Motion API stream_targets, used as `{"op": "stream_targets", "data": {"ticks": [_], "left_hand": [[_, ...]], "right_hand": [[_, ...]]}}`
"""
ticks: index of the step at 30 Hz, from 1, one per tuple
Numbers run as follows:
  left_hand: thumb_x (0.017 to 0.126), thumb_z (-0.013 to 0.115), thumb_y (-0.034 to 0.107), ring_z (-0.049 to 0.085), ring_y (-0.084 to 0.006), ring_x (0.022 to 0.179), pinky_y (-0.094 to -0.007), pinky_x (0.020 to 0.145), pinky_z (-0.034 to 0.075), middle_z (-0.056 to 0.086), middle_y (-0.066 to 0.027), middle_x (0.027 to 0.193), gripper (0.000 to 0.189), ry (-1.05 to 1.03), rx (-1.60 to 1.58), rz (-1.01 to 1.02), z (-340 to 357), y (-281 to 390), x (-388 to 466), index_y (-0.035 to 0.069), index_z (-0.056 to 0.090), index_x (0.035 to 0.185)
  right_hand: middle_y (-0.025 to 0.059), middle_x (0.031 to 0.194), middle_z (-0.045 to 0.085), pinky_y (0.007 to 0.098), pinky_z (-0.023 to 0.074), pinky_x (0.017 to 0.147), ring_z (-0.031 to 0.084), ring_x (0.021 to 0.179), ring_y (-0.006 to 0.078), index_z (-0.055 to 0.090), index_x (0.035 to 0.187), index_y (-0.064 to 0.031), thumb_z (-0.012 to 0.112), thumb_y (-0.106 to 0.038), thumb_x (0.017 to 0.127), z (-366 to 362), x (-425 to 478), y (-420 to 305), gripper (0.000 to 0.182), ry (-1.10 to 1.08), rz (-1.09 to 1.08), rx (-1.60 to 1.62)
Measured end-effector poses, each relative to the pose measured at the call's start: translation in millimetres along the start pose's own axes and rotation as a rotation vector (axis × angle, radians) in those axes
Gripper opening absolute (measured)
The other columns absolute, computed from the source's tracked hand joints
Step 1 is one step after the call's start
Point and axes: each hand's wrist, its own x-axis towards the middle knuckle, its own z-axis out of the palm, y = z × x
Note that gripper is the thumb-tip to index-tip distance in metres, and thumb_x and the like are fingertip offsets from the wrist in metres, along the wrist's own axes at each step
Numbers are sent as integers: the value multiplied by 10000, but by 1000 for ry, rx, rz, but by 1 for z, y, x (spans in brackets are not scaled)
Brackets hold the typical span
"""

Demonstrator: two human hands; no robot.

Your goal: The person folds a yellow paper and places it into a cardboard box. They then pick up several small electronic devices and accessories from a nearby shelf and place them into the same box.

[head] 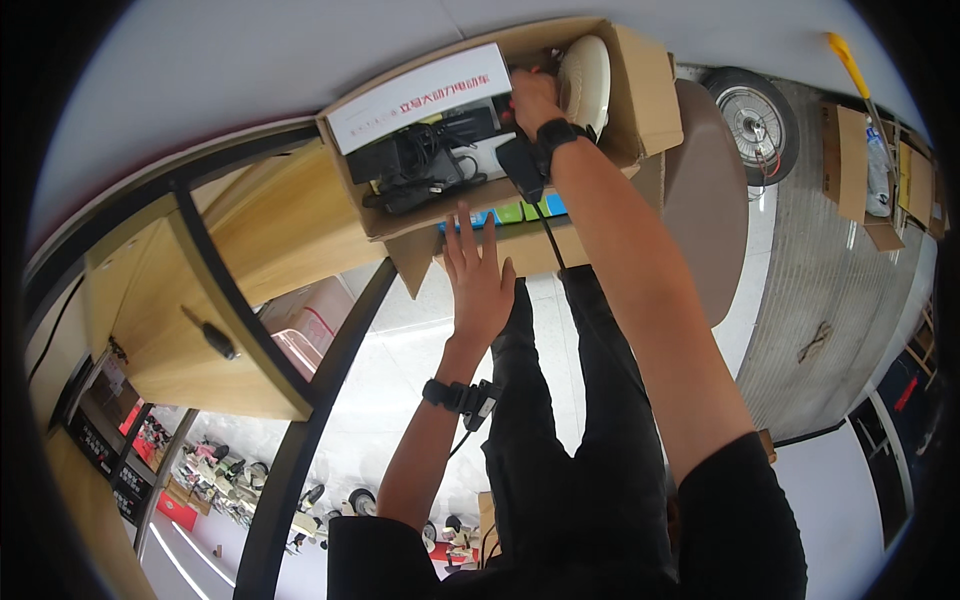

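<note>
My right hand (534, 99) reaches into an open cardboard box (645, 90), between a white printed carton (420, 97) and a round cream-coloured item (586, 86). Its fingers are largely hidden, with something red beside them, so its hold is unclear. My left hand (478, 274) has its fingers spread at the box's near side, with nothing held in it. Black power adapters with coiled cables (427, 165) lie in the left part of the box. A black device on a cable (520, 166) hangs by my right wrist.
Below the box are blue and green packages (510, 214). A brown rounded panel (705, 202) stands to the right, with a spoked wheel (750, 124) beyond. At left are a black-framed wooden shelf (285, 214) and a key (217, 340). Another open carton (847, 161) sits far right.
</note>
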Motion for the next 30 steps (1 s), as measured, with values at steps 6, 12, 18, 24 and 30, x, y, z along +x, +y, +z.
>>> {"op": "stream_targets", "data": {"ticks": [6, 12, 18, 24, 30], "left_hand": [[859, 551, 47, 40, -444, 1395, -560, 1068, 246, -3, -183, 1532, 536, 46, -23, 72, 11, -4, 4, 39, 391, 1370], [841, 567, 51, 95, -446, 1391, -562, 1066, 249, 41, -207, 1522, 505, 33, -26, 94, 3, -7, 0, 24, 442, 1329], [839, 566, 66, 123, -414, 1398, -572, 1059, 251, 39, -154, 1541, 450, -46, -15, 137, -14, -17, -5, 19, 503, 1281], [808, 586, 93, 149, -383, 1398, -563, 1065, 260, 87, -123, 1546, 451, -173, 43, 145, -44, -14, -12, 66, 546, 1257], [833, 591, 163, 441, -352, 1244, -385, 1037, 363, 471, -178, 1347, 431, -145, -262, -24, -73, -14, -96, 63, 540, 1250]], "right_hand": [[273, 929, 622, 423, 490, 825, 607, 886, 417, 423, 1106, 63, 634, -213, 762, -10, 5, -9, 489, 267, 602, 559], [259, 1111, 537, 462, 466, 876, 557, 980, 434, 496, 1131, -11, 619, -128, 772, -59, -43, -44, 397, 359, 93, -78], [218, 948, 575, 464, 473, 773, 564, 905, 389, 552, 1002, 19, 552, -82, 809, -116, -139, -81, 217, 96, -185, 134], [179, 816, 598, 449, 479, 712, 590, 803, 361, 572, 928, -6, 515, -72, 828, -158, -306, -117, 132, -146, -225, 312], [155, 852, 623, 446, 497, 719, 616, 830, 338, 579, 923, -28, 518, -172, 836, -177, -420, -104, 179, -624, -343, 148]]}}
